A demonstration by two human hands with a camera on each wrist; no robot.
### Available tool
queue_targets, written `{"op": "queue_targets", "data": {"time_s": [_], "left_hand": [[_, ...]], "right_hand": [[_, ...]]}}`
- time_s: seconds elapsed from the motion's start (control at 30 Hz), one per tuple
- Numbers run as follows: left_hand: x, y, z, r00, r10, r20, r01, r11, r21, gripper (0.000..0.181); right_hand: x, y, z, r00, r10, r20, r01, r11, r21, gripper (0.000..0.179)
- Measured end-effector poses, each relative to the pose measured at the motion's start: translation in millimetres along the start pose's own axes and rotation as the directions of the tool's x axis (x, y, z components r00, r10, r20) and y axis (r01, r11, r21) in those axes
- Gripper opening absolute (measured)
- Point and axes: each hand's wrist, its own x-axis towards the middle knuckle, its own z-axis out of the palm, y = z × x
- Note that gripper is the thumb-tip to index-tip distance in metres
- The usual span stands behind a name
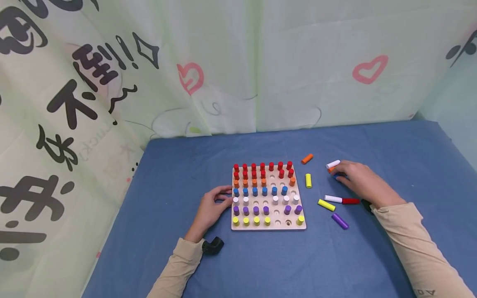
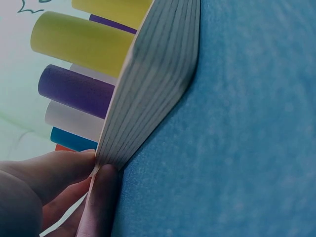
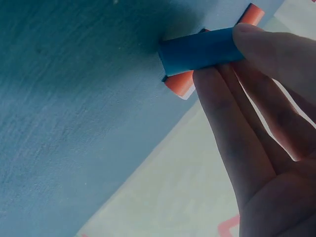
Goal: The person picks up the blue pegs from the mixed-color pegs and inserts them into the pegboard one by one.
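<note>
A wooden peg board (image 1: 268, 229) lies on the table, with rows of red, orange, blue, white, purple and yellow pegs standing in it; bare holes show in several rows. At its left edge, my left hand (image 1: 213, 210) holds the rim between thumb and finger, as the left wrist view shows against the layered side. My right hand (image 1: 359, 180) is off to the right of the board. Its thumb and fingertips pinch a blue peg (image 3: 197, 52). Close by this peg lie an orange peg (image 3: 178, 84) and a white peg (image 1: 333, 164).
Loose pegs lie right of the board: orange (image 1: 307, 159), yellow (image 1: 308, 181), white (image 1: 333, 199) touching red (image 1: 350, 201), another yellow (image 1: 326, 205) and purple (image 1: 340, 220). Blue cloth (image 1: 186, 165) covers the table. A printed curtain (image 1: 298, 82) hangs behind and at the left.
</note>
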Motion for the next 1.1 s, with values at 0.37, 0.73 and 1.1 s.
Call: {"op": "queue_targets", "data": {"time_s": [0.37,0.73,1.1], "left_hand": [[-0.1,1.7,-0.6,1.0,0.011,0.004,-0.011,1.0,-0.014,0.035],[-0.8,0.2,-0.4,1.0,0.022,0.004,-0.022,1.0,-0.013,0.036],[-0.4,-0.4,-1.4,0.999,0.031,0.009,-0.031,0.999,-0.018,0.035]], "right_hand": [[-4.5,1.2,0.8,0.999,0.029,-0.042,-0.028,0.999,0.04,0.027],[-6.6,-2.9,-1.5,0.997,0.017,-0.07,-0.013,0.998,0.065,0.026],[-3.9,-22.0,-8.3,0.992,-0.064,-0.112,0.071,0.996,0.059,0.023]]}}
